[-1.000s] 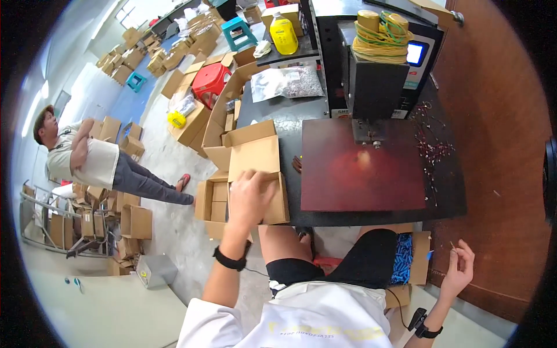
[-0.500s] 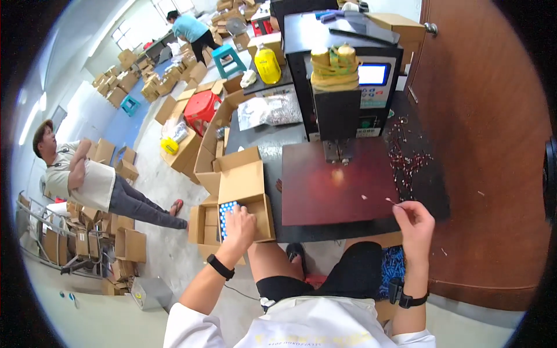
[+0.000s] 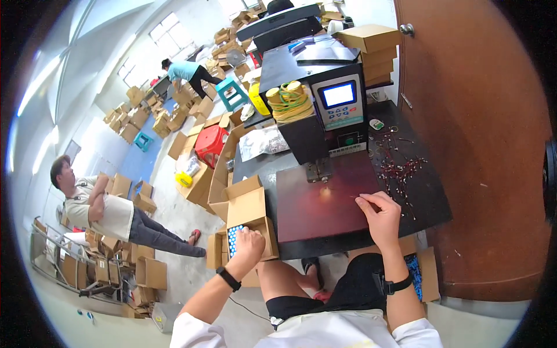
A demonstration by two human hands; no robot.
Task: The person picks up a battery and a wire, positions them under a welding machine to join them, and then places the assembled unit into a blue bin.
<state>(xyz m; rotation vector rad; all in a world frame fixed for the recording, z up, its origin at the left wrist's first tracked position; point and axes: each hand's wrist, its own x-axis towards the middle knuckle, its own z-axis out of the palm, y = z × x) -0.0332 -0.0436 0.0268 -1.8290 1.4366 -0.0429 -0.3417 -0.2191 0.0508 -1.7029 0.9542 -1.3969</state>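
Observation:
My left hand (image 3: 250, 243) is inside an open cardboard box (image 3: 270, 232) at the table's near left edge, fingers curled over a row of blue cylinders with whitish ends (image 3: 233, 238). Whatever the fingertips grip is hidden. Above the dark red mat (image 3: 293, 223), thumb and forefinger of my right hand (image 3: 382, 217) pinch a short thin wire (image 3: 352, 197), its far end too small to make out. In front of the pinch, the head of a black machine (image 3: 318, 168) hangs over a bright glowing spot on the mat.
Loose dark red wires with pale ends (image 3: 403, 168) lie scattered right of the mat. A lit control panel (image 3: 339, 95) faces me. A silvery bag (image 3: 261, 144) lies left of the machine. Beside my right leg stands a box of blue pieces (image 3: 426, 272). A person with folded arms (image 3: 107, 209) stands left.
My view has shifted and tilted. My right hand has moved from the mat's right edge leftward over the mat, carrying the wire. My left hand stays in the box, its fingers more curled.

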